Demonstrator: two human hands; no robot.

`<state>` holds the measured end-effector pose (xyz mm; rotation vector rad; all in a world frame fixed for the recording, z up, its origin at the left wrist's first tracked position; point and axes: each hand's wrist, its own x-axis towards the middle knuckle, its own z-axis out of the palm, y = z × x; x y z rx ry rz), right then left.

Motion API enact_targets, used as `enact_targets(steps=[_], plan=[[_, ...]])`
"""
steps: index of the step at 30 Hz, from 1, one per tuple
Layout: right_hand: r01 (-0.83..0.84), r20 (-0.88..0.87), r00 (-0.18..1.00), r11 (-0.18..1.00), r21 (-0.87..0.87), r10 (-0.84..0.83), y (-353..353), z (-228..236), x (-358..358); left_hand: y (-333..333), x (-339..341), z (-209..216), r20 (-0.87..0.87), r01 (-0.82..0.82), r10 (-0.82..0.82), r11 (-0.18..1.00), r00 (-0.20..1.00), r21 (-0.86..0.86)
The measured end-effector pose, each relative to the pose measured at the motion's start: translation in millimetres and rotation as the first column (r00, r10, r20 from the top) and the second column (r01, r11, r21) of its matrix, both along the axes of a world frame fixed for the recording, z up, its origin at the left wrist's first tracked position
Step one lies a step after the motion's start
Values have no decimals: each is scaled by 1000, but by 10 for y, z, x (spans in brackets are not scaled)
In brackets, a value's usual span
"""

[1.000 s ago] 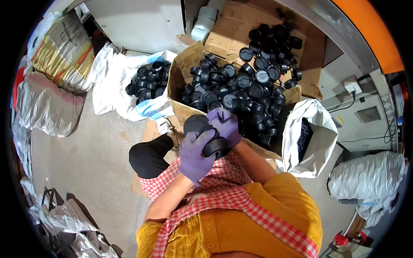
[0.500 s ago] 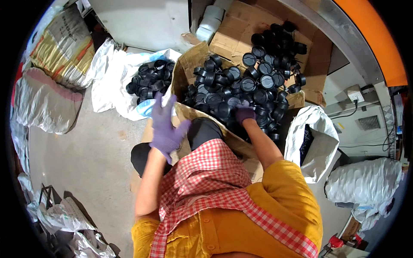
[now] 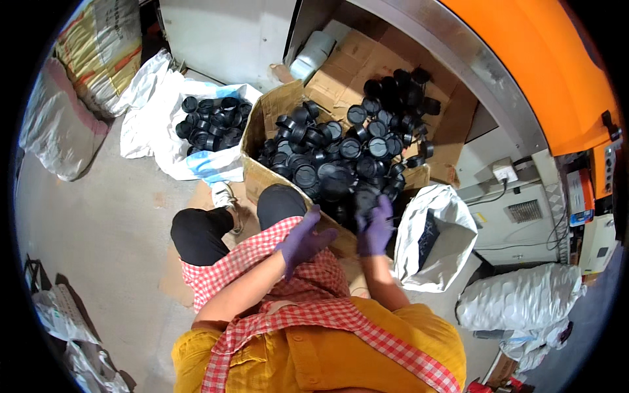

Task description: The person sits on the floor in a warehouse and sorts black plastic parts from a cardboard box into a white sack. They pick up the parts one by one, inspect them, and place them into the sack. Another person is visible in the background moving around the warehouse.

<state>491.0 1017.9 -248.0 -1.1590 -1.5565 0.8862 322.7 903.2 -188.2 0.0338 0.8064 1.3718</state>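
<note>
A cardboard box [image 3: 257,141] in front of me is heaped with round black plastic caps [image 3: 350,148]. My right hand [image 3: 375,230], in a purple glove, is at the box's near right side with its fingers closed around a black cap [image 3: 365,199]; motion blurs it, and I cannot tell if it is one piece or more. My left hand [image 3: 304,239], gloved alike, hovers over my knee by the box's near edge. Its fingers are apart and nothing is in them.
Left of the box, a white sack [image 3: 171,147] holds more black caps [image 3: 213,124]. An open white sack [image 3: 451,245] stands to the right, dark stuff inside. Cardboard [image 3: 347,65] lies behind the heap, under an orange machine [image 3: 524,59]. Full sacks [image 3: 62,124] line the left side.
My right hand has drawn back toward me out of the heap with a black cap. My left hand has come in from the white sack's side toward my lap. The view has shifted right.
</note>
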Motion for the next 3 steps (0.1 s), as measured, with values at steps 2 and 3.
enact_targets(steps=[2,3], plan=[[-305,-355,910,926,-223,214,-293,-142,-275,108,134,-232,-434,214,-48,915,900,342],[-320,-354,906,922,-217,231,-268,-133,-291,130,119,-350,-538,130,29,959,842,254]])
